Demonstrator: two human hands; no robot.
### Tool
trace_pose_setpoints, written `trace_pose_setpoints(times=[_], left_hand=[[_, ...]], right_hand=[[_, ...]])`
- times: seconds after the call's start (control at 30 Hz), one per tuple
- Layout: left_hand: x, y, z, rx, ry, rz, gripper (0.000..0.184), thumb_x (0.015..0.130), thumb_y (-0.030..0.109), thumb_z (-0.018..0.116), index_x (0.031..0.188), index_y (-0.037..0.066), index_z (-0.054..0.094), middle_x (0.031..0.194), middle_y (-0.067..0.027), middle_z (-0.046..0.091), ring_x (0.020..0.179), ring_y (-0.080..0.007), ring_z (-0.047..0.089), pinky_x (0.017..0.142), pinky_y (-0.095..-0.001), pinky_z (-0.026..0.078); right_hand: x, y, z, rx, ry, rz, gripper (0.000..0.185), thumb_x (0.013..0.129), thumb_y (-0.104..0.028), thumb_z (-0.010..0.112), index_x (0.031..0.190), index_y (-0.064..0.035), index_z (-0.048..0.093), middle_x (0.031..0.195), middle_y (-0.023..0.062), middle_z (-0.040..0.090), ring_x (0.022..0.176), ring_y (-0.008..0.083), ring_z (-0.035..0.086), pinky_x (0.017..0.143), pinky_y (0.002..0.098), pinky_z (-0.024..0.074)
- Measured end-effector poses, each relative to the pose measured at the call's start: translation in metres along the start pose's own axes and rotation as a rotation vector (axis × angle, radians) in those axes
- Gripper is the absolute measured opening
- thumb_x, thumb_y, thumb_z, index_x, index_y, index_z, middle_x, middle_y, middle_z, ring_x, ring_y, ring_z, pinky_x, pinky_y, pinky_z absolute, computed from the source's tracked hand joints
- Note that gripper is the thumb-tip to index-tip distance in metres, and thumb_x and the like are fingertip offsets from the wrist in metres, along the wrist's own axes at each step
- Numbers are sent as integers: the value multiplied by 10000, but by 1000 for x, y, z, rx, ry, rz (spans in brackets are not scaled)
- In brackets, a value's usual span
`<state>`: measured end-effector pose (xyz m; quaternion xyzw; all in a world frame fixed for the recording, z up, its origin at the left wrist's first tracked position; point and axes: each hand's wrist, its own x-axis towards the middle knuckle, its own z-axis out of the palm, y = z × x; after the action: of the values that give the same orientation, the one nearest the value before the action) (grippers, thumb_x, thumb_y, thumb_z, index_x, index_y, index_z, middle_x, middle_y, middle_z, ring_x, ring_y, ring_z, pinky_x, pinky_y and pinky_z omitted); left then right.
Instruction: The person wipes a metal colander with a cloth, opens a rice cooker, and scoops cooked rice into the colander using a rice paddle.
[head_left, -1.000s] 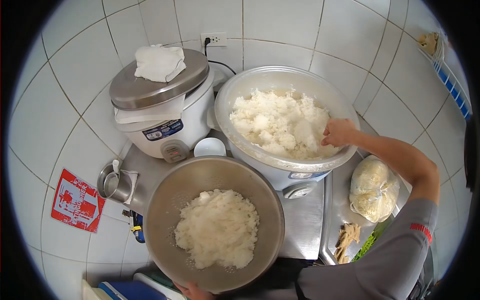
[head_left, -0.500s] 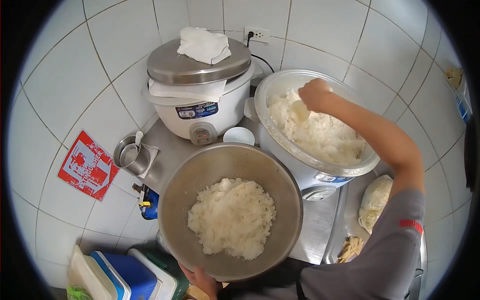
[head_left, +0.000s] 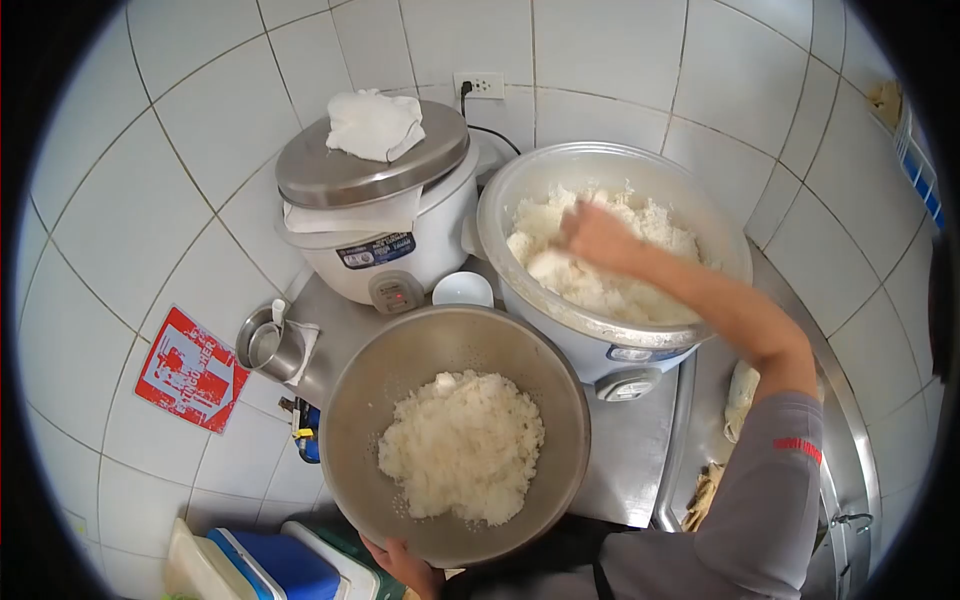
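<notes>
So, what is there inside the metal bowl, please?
A heap of white rice lies in the metal bowl, with the bowl's inner side showing around it. The heap covers the bottom beneath, so what lies under the rice cannot be seen.

right arm bent and forward, right fingers curled and blurred; left fingers low, partly hidden

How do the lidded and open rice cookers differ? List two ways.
The lidded rice cooker has a metal lid topped with a white cloth; the open rice cooker has none on, showing rice.
The right hand is at the open rice cooker; no hand is at the lidded one.
Both have pale bodies and blue labels.
</notes>
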<state>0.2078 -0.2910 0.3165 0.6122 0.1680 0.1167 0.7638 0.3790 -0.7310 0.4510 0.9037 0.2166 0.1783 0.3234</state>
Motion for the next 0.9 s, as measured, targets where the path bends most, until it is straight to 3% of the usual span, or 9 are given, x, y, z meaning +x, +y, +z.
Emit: trace_pose_setpoints(times=[0.1, 0.3, 0.37, 0.43, 0.53, 0.63, 0.7, 0.8, 0.9], left_hand=[[0, -1, 6, -131, 67, 0, 555, 680, 21, 390, 1233, 18, 348, 1087, -123, 486, 925, -231, 488, 805, -322, 402], [-3, 3, 11, -216, 60, -41, 551, 683, 20, 387, 1232, 23, 345, 1103, -130, 480, 939, -232, 492, 806, -328, 410], [-4, 2, 10, -184, 78, -15, 560, 684, 23, 390, 1242, 25, 336, 1108, -131, 478, 937, -231, 493, 804, -328, 413], [-3, 2, 15, -196, 98, -9, 572, 685, 25, 392, 1254, 27, 325, 1114, -133, 476, 936, -231, 494, 802, -327, 415], [-2, 4, 15, -211, 101, -32, 597, 683, 26, 392, 1274, 31, 307, 1121, -137, 471, 936, -233, 494, 797, -327, 417], [-5, -2, 8, -195, 103, -25, 618, 678, 23, 394, 1288, 36, 296, 1126, -139, 467, 939, -235, 494, 792, -330, 418], [-3, 1, 12, -202, 92, -26, 627, 674, 20, 395, 1293, 40, 293, 1129, -141, 464, 945, -238, 494, 790, -331, 419], [-1, -8, -6, 73, 48, -122, 556, 851, 176, 440, 1336, 15, 221, 1235, -200, 409, 1022, -286, 466, 814, -360, 405], [1, -13, -7, 19, 99, -180, 545, 845, 130, 413, 1343, 29, 214, 1200, -202, 427, 969, -277, 486, 749, -343, 435]], right_hand=[[-1, 6, -1, 212, 20, -18, 66, 681, -131, 558, 669, -165, 614, 675, 40, 559, 775, 179, 530, 780, 317, 400], [-5, 55, -12, 21, 71, 336, 98, 686, -135, 550, 705, -124, 646, 675, 54, 568, 779, 198, 540, 810, 345, 400], [-19, 4, 22, 11, -141, 20, 104, 667, -156, 561, 580, -132, 612, 655, 26, 592, 692, 173, 551, 784, 300, 382], [-16, 20, 11, -20, -125, -16, 90, 654, -155, 565, 572, -149, 601, 602, 9, 583, 683, 163, 544, 759, 283, 373], [3, 56, -13, -139, -46, 193, 91, 644, -156, 567, 558, -154, 597, 578, 8, 579, 687, 166, 546, 758, 286, 375], [37, 66, 20, -82, 215, 286, 83, 636, -165, 572, 558, -152, 598, 586, 10, 585, 691, 167, 547, 762, 292, 376], [45, 3, 59, -50, 54, 107, 71, 624, -177, 580, 560, -153, 599, 627, 22, 597, 698, 183, 550, 743, 306, 389], [27, 19, 10, 42, 92, -78, 62, 620, -173, 583, 565, -147, 599, 642, 28, 597, 691, 192, 548, 741, 314, 397], [13, 57, -33, -74, -22, 97, 61, 672, -185, 578, 683, -159, 632, 618, 2, 559, 718, 165, 527, 732, 312, 402]])
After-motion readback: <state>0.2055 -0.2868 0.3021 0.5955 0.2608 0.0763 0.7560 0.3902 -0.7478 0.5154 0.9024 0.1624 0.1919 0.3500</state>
